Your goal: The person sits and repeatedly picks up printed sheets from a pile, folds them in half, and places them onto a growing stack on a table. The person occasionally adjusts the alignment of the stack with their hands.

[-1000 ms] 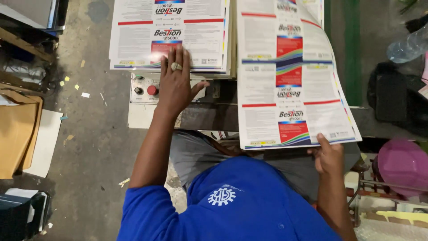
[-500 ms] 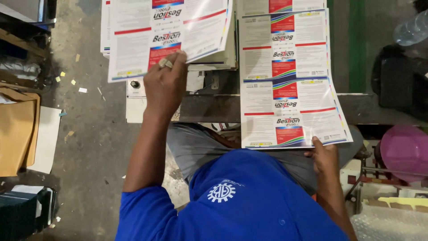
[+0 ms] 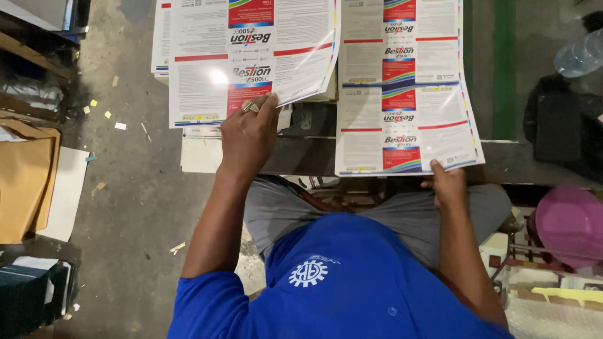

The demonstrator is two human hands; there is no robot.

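My left hand [image 3: 248, 135], with a ring on one finger, pinches the near edge of a glossy printed label sheet [image 3: 251, 56]. That sheet is lifted and curled above a stack of like sheets [image 3: 160, 44]. My right hand [image 3: 446, 182] grips the near edge of a second, longer printed sheet [image 3: 402, 94], which lies flat on the dark machine bed [image 3: 301, 157] to the right. Both sheets are white with red, blue and green label blocks. My blue shirt and grey trousers fill the lower middle of the view.
A white control box [image 3: 201, 154] sits under the left sheet. A pink plastic bowl [image 3: 568, 223] is at the right and a clear plastic bottle [image 3: 581, 53] at the upper right. Brown cardboard [image 3: 22, 182] lies on the concrete floor at the left, with paper scraps around it.
My left hand went from lying flat on the left stack to gripping its top sheet and lifting it. The red buttons on the control box are now covered. My right hand kept its hold.
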